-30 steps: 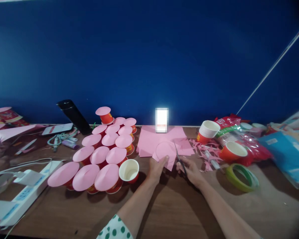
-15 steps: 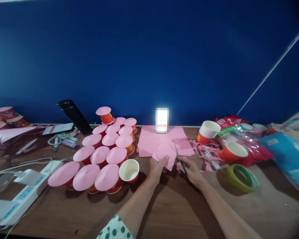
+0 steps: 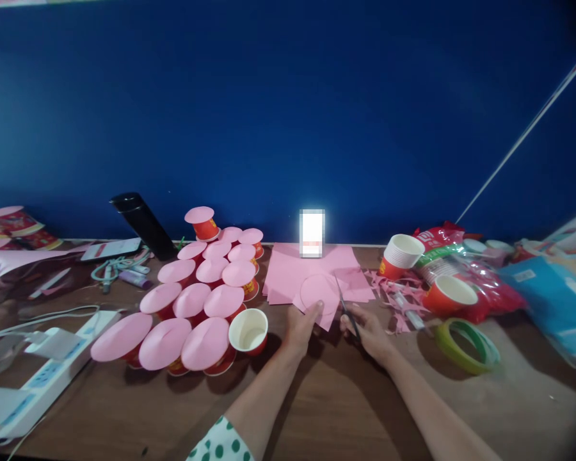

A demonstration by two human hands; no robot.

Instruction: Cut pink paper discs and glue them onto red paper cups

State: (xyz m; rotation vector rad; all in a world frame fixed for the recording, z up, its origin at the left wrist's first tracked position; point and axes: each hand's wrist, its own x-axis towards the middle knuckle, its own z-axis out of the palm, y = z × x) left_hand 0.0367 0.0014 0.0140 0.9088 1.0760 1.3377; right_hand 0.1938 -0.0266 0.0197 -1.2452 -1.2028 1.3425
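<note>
The left hand [image 3: 301, 328] pinched the near edge of the pink paper [image 3: 318, 293] to keep it steady for cutting. The right hand [image 3: 368, 328] was closed around the scissors [image 3: 345, 306], and the blades touched the paper's right side, by a drawn circle. Cups with pink tops [image 3: 192, 299] stood together on the table [image 3: 336, 397] to the left. Pink scraps [image 3: 394, 289] lay on the right.

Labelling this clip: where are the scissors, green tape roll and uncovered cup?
scissors [image 3: 344, 301], head view, blade
green tape roll [image 3: 461, 363], head view, near rim
uncovered cup [image 3: 248, 329], head view, white inside
</note>
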